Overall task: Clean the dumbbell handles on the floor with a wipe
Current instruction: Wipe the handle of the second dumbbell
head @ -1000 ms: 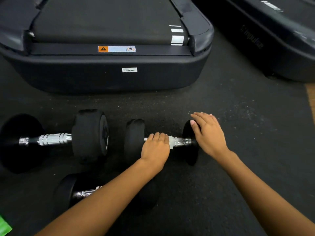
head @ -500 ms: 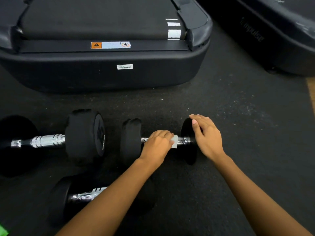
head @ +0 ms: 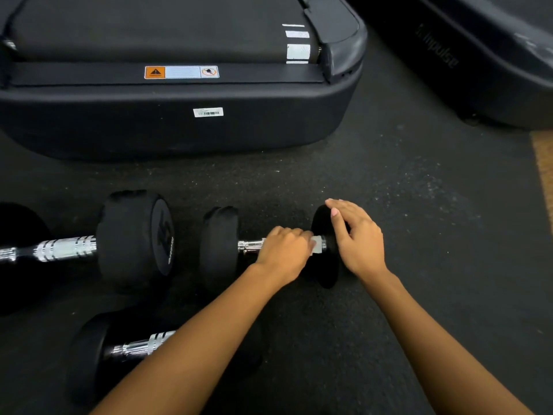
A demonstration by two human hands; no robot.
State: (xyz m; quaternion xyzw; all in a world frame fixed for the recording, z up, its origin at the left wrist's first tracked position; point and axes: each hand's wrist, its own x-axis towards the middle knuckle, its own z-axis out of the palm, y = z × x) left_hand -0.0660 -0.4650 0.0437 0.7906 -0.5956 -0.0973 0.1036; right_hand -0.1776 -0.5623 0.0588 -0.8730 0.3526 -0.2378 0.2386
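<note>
Three black dumbbells with chrome handles lie on the dark rubber floor. The middle dumbbell (head: 220,244) is the one under my hands. My left hand (head: 284,253) is curled over its handle and holds a small white wipe (head: 316,246) against the right end of the bar. My right hand (head: 357,238) rests with straight fingers on that dumbbell's right head (head: 324,271). A larger dumbbell (head: 131,238) lies to the left. A third dumbbell (head: 89,351) lies nearer to me, partly hidden by my left forearm.
A black treadmill base (head: 179,121) stands just behind the dumbbells. A second machine (head: 478,64) fills the upper right. Open rubber floor (head: 434,220) stretches to the right, with a tan strip (head: 543,163) at the right edge.
My left hand has slid the wipe rightward along the handle until it sits against the right head. My right hand has stayed on that head. The view has shifted a little.
</note>
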